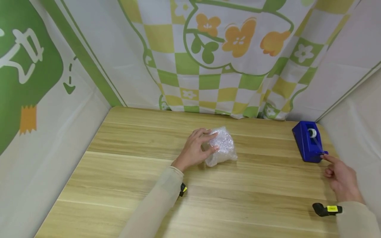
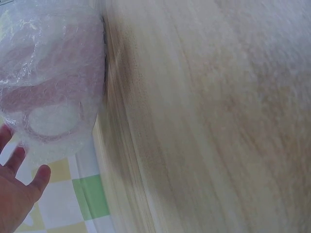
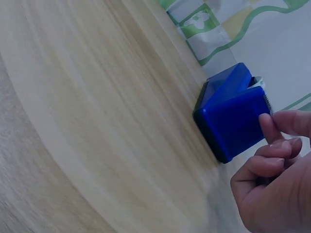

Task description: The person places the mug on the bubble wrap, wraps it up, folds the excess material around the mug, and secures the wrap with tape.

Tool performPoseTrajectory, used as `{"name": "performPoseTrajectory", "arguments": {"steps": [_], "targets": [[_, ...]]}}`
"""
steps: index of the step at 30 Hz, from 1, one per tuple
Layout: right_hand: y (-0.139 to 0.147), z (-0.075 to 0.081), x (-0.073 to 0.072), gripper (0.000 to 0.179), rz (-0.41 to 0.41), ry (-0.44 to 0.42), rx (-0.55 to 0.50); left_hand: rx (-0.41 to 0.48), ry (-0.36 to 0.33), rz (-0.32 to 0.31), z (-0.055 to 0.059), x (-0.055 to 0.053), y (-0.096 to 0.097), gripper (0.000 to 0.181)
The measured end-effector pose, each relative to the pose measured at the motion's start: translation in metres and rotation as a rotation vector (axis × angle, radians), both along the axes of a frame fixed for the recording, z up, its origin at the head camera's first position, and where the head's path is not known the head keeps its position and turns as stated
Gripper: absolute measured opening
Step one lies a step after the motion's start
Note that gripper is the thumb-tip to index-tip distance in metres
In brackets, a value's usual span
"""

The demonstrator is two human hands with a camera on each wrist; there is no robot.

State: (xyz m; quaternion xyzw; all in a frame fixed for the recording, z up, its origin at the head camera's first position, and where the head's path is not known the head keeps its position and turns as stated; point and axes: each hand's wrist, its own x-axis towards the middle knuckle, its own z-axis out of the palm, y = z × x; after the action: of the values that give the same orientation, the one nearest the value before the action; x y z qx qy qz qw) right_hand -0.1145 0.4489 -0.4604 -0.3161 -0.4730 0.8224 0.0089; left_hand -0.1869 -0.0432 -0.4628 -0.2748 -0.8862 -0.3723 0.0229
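Observation:
A bundle wrapped in clear bubble wrap [image 1: 223, 145] lies on the table; through its layers the left wrist view shows something pinkish with a rounded end, its kind unclear. My left hand [image 1: 196, 148] rests on the bundle's left side, fingers fairly straight and spread, thumb toward the near side. At the far right stands a blue tape dispenser [image 1: 305, 142] holding a small roll of clear tape [image 1: 312, 133]. My right hand [image 1: 343, 177] is at its cutter, index finger and thumb pinching the tape end beside the serrated edge [image 3: 267, 103]. The other fingers are curled in.
The wood-grain table [image 1: 134, 185] runs back to a checked, flowered curtain [image 1: 208, 76]. Pale fabric walls stand at the left and right, the right one close to the dispenser. Dark wrist straps with yellow labels are on both sleeves.

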Motion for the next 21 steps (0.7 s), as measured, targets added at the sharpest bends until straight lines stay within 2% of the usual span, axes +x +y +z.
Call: {"name": "performPoseTrajectory", "arguments": {"steps": [4, 10, 12, 17, 21], "targets": [[0.001, -0.006, 0.002, 0.030, -0.001, 0.050, -0.101, 0.005, 0.004, -0.001, -0.001, -0.001, 0.000, 0.053], [-0.007, -0.011, 0.000, 0.018, -0.168, 0.086, -0.174, 0.017, 0.017, -0.001, -0.003, -0.001, 0.000, 0.053], [-0.009, -0.011, 0.000, 0.019, -0.197, 0.094, -0.190, 0.020, 0.022, -0.003, -0.003, -0.002, 0.000, 0.053], [-0.010, -0.010, 0.003, 0.027, -0.150, 0.112, -0.294, 0.020, 0.026, -0.011, -0.002, -0.003, 0.000, 0.053], [-0.010, -0.009, 0.002, 0.029, -0.124, 0.086, -0.338, 0.024, 0.020, -0.011, -0.002, -0.003, 0.000, 0.053]]}}
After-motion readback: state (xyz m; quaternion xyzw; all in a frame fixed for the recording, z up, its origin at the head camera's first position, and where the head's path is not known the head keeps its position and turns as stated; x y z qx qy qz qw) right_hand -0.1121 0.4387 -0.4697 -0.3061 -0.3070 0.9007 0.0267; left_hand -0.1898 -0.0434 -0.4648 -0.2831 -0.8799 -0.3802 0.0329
